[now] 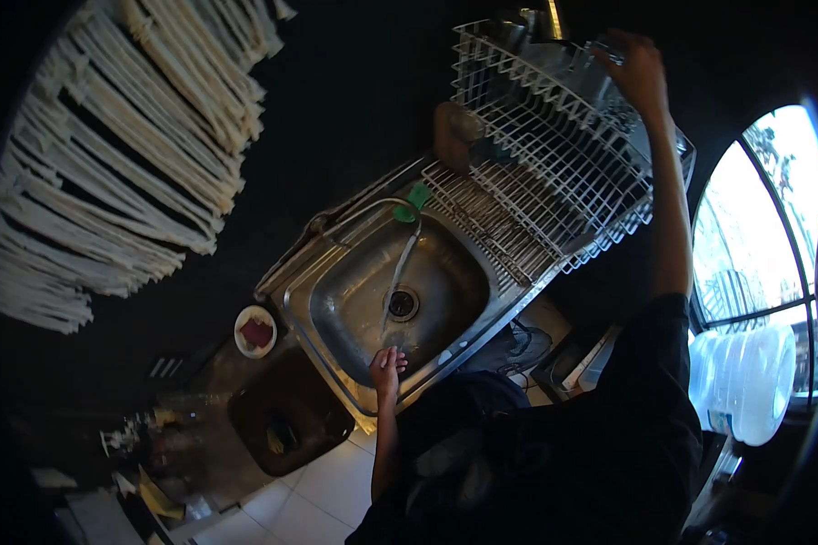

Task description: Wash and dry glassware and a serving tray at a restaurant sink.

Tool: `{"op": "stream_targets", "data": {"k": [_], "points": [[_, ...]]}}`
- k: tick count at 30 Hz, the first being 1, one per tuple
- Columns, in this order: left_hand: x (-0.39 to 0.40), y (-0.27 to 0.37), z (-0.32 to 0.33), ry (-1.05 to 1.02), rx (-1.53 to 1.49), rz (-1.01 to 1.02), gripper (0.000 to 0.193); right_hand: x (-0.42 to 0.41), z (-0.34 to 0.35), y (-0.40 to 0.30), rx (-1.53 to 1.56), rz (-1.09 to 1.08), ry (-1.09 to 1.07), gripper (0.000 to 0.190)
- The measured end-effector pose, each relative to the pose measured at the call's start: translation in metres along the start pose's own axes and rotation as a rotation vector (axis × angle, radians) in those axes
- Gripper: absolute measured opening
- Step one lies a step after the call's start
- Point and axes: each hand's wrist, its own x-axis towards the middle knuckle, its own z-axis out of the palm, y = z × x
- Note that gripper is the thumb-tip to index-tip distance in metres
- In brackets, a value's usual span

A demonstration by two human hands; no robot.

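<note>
Water runs from the curved faucet [375, 201] into a stainless steel sink [450, 259]. My left hand [387, 368] is over the sink's near edge, below the stream, with its fingers curled; whether it holds anything is not plain. At the upper right, my right hand [637, 71] is raised to the far corner of a white wire dish rack [559, 157], its fingers around a clear glass [607, 49]. Other clear glassware [545, 58] stands along the rack's far side. Something green [412, 203] lies at the sink's rim behind the faucet.
A white bowl [257, 332] with a reddish thing in it sits left of the sink. Near it is a dark brown tray or basin [290, 409]. A large clear water bottle [743, 381] stands at right by a window. Pale hanging strands [136, 150] fill the upper left.
</note>
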Motion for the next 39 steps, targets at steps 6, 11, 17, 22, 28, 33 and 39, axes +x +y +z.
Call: {"op": "stream_targets", "data": {"k": [6,11,17,22,28,33,39], "points": [[-0.003,-0.004,-0.002,0.004,0.014,0.039,0.024,-0.079,0.009,-0.147,1.232,0.280,-0.328,0.026],[-0.013,-0.001,-0.010,0.078,-0.061,0.125,0.021,-0.216,0.091,-0.323,1.159,-0.540,-1.271,0.057],[-0.061,0.005,-0.050,0.399,-0.187,0.231,0.024,-0.258,0.205,-0.468,1.227,-0.332,-0.856,0.045],[-0.116,-0.005,-0.094,0.670,-0.237,0.219,0.022,-0.302,0.218,-0.523,1.381,0.462,-1.554,0.024],[-0.157,-0.031,-0.123,0.913,-0.235,0.131,0.020,-0.318,0.180,-0.579,1.711,1.413,-1.189,0.022],[-0.165,-0.035,-0.145,0.877,-0.203,0.102,0.023,-0.302,0.229,-0.585,1.740,1.350,-1.091,0.015],[-0.177,-0.037,-0.181,0.924,-0.151,0.096,0.022,-0.322,0.276,-0.541,1.745,1.015,-1.242,0.021]]}}
